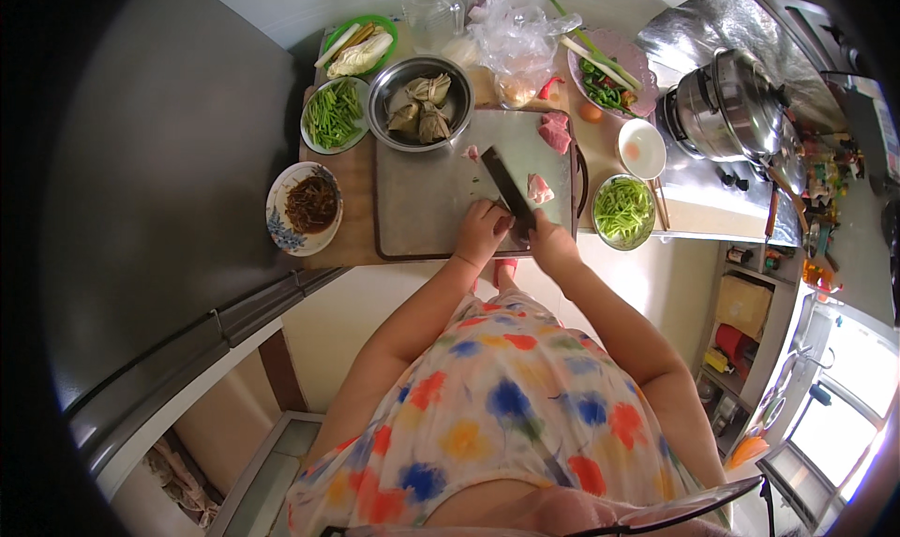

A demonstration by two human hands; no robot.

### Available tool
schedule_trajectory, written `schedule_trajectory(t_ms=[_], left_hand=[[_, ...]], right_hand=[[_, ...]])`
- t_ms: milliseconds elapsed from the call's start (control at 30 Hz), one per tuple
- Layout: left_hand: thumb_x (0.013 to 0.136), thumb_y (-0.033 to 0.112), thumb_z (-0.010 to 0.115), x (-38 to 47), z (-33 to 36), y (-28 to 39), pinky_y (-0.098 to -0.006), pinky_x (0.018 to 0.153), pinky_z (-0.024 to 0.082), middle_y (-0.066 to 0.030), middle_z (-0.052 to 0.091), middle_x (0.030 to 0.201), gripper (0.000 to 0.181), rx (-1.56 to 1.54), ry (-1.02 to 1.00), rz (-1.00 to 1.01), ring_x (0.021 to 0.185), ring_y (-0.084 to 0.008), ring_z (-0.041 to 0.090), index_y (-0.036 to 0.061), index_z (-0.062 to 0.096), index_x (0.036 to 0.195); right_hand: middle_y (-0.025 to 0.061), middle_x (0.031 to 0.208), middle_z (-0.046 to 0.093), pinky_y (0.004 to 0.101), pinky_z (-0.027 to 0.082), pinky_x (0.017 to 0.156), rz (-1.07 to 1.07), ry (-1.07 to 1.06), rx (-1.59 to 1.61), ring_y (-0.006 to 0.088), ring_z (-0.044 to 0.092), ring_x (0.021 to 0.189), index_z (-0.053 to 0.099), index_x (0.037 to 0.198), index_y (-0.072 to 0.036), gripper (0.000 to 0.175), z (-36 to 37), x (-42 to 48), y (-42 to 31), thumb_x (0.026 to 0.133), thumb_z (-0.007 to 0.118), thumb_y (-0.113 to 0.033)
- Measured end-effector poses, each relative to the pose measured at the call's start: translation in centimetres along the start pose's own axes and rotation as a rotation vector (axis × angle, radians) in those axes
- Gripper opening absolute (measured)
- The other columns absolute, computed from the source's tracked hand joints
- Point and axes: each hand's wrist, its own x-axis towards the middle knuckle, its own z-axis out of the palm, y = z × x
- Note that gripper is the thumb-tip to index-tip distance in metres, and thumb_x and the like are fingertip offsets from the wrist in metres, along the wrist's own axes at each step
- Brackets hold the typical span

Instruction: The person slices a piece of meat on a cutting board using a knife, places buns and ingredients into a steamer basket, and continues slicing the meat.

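Note:
My right hand (554, 243) grips the handle of a cleaver (503, 178), whose dark blade slants up and left over a cutting board (422, 192). Beside the blade, my left hand (484, 229) rests low on the board with its fingers curled; what lies under the fingertips is hidden. Right of the blade sits a pale piece of raw meat (540, 188). A larger red piece of meat (555, 132) lies at the board's upper right corner, and a small scrap of meat (470, 152) is near the blade's tip.
A steel bowl of leaf-wrapped dumplings (467, 126) overlaps the board's upper left. Leftward stand plates of cut green stalks (333, 114) and brown shreds in sauce (311, 205). On the right are a bowl of green strips (623, 212), a white bowl (641, 149), an egg (590, 112) and a steel pot (731, 108).

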Motion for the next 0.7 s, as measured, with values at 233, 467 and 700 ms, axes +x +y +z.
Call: schedule_trajectory(t_ms=[233,467,700], left_hand=[[0.067,0.001,0.065,0.4,0.2,0.3,-0.0379,0.063,0.044,-0.0083,0.050,0.073,0.014,-0.027,0.099,0.108,0.070,-0.0280,0.051,0.0072,0.055,0.075],[0.069,0.005,0.065,1.9,0.4,0.4,-0.0357,0.063,0.045,-0.0081,0.053,0.078,0.012,0.008,0.089,0.031,0.072,-0.0276,0.053,0.0073,0.056,0.077],[0.066,0.007,0.066,1.1,-0.4,0.8,-0.0370,0.064,0.044,-0.0075,0.050,0.074,0.011,0.086,0.058,0.095,0.073,-0.0275,0.051,0.0083,0.056,0.072]], right_hand=[[0.0284,0.079,0.059,0.0519,0.046,0.068,0.108,0.156,0.374,0.0461,0.057,0.074,0.041,0.114,-0.003,0.035,-1.7,-0.9,2.7,0.083,0.051,-0.016],[0.0277,0.077,0.059,0.0521,0.045,0.067,-0.097,0.232,0.184,0.0453,0.058,0.074,0.041,0.113,-0.004,0.035,-2.9,-2.3,2.4,0.083,0.050,-0.017],[0.0267,0.076,0.059,0.0501,0.046,0.067,-0.032,0.065,0.066,0.0432,0.058,0.074,0.041,0.110,-0.003,0.031,-0.7,-2.8,1.5,0.084,0.050,-0.015]])
